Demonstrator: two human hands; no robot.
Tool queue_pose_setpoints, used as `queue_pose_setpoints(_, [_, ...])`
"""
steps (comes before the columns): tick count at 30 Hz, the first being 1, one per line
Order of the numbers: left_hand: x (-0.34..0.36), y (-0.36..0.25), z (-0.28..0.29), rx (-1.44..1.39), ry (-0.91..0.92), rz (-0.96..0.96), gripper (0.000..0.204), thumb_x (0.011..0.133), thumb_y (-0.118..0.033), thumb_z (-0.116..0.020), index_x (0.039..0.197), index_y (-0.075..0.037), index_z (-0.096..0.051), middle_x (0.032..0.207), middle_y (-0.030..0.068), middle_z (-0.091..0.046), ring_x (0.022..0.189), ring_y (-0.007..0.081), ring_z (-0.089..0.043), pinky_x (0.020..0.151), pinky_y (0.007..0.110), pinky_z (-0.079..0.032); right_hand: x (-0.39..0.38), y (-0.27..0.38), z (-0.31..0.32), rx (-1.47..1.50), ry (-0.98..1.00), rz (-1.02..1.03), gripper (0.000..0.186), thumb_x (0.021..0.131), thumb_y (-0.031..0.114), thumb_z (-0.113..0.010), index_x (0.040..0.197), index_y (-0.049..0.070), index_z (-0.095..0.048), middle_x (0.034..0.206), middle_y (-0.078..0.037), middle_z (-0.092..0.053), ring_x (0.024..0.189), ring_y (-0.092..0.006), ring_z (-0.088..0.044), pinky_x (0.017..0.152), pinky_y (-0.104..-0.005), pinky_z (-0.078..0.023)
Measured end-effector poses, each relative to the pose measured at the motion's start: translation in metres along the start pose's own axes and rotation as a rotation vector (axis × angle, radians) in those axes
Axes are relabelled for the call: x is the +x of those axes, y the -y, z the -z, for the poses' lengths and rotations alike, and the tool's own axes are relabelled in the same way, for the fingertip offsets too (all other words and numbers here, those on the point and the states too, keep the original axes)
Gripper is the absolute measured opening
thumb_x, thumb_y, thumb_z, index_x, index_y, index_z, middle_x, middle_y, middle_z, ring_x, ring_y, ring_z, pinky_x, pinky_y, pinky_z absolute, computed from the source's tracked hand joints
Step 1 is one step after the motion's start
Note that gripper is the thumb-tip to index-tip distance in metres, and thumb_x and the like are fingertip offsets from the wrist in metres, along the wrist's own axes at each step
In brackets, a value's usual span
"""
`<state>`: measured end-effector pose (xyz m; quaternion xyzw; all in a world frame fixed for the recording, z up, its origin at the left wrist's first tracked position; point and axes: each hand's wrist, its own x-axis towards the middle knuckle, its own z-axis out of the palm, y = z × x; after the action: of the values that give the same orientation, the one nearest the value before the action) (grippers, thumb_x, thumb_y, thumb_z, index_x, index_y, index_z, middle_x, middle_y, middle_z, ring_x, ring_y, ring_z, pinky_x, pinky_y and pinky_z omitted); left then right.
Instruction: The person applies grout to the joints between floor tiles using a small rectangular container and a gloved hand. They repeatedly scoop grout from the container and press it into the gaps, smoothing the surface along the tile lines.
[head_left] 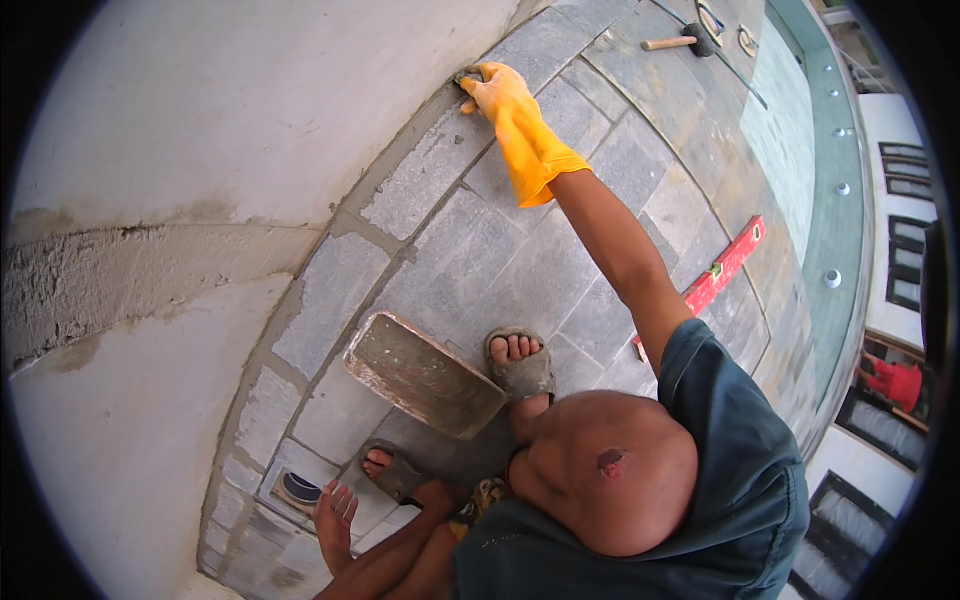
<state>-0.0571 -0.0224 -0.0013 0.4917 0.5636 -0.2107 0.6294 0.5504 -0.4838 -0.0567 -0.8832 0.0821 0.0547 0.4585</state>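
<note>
A yellow rubber glove covers my right hand (492, 88), which is stretched far forward to the joint between the paving and the wall. Its fingers are curled at the joint, with grey mortar around the tips; what they hold, if anything, is hidden. My bare left hand (336, 512) is low on the left with its fingers apart. Just beside its fingertips lies a dark oval object with a pale rim (298, 489), its kind unclear. A worn rectangular mortar pan (425, 372), smeared with grey residue, sits in front of my sandalled feet.
Grey stone tiles (465, 245) cover the floor, with wet mortar in joints along the pale wall (250, 110). A red spirit level (725, 265) lies to the right. A mallet (670, 43) rests at the far end. A person in red (893, 380) is beyond the turquoise edge (832, 215).
</note>
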Motion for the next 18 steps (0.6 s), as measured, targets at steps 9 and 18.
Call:
queue_pose_setpoints(9, [0.007,-0.004,-0.002,-0.018,-0.036,0.006,0.058,0.099,-0.043,-0.054,0.140,-0.002,-0.046,0.135,0.0190,-0.050,0.122,0.0286,-0.053,0.100,0.040,-0.048,-0.037,0.035,-0.020,-0.244,0.230,0.002,0.050,0.093,0.020,-0.062,0.141,0.010,-0.051,0.129,-0.010,-0.063,0.072,-0.0183,-0.071,0.078,-0.0318,-0.054])
queue_pose_setpoints(18, [0.015,-0.001,0.008,-0.020,0.016,-0.008,0.059,0.099,-0.044,-0.054,0.141,-0.003,-0.045,0.139,0.0193,-0.047,0.128,0.0290,-0.049,0.105,0.040,-0.044,-0.054,0.038,-0.030,-0.056,0.470,0.087,0.047,0.088,0.022,-0.068,0.133,0.011,-0.059,0.079,-0.009,-0.073,0.064,-0.0140,-0.067,0.064,-0.0306,-0.050])
